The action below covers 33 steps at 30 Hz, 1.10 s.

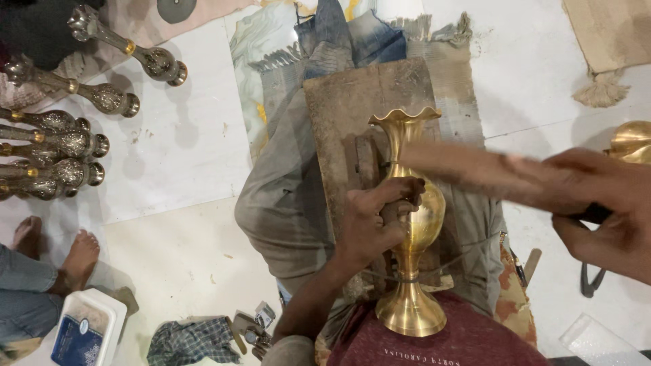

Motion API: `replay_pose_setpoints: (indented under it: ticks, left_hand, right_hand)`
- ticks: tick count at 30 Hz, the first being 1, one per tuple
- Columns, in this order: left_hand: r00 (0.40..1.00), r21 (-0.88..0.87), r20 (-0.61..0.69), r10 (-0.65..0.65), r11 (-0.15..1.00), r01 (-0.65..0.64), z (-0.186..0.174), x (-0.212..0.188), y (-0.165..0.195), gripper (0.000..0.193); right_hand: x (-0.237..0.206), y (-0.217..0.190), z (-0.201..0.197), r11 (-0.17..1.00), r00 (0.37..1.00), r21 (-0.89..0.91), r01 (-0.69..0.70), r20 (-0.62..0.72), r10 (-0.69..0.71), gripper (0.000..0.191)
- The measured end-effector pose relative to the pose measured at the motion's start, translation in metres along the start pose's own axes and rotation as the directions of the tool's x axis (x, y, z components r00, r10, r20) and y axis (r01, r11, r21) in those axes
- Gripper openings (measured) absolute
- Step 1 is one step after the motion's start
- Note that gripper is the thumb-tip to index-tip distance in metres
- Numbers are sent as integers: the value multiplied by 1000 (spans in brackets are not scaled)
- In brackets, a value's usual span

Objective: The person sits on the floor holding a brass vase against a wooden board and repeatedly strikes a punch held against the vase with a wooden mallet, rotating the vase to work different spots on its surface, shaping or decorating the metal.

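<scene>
A shiny brass vase [412, 230] with a fluted rim lies on a worn wooden board [346, 115] across my lap, its round foot toward my chest. My left hand [373, 220] presses against the vase's belly and pinches a small dark tool against the metal. My right hand [607, 210] grips a wooden mallet [475, 173], which is blurred with motion and crosses just above the vase's neck.
Several engraved dark metal vases [68, 146] lie in a row on the white floor at the left. Another person's bare feet [61, 254] and a white box [88, 329] sit at lower left. A second brass piece [630, 141] shows at the right edge, and a checked cloth [193, 339] lies below.
</scene>
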<state>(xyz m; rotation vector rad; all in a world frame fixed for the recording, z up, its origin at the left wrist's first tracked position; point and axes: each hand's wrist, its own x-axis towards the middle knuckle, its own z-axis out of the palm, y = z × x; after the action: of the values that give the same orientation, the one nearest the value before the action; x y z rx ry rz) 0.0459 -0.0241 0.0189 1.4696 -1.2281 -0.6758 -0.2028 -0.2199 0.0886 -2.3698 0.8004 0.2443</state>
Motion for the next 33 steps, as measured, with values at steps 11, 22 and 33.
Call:
replay_pose_setpoints:
  ticks: [11,22,33]
  left_hand:
    - [921,121,388,45,988,-99,-17,31,-13,47]
    - [760,-130,579,295,954,-271,-20,55,-24,48]
    - [364,-240,769,525,766,-596,18,86,-53,61]
  right_hand:
    - [-64,7,59,912,929,373,-171,-246,275,88]
    - [-93,-31,107,982,786,176,-66,-597,160,66]
    - [-118,-8,241,942,593,333,46,-768,242,55]
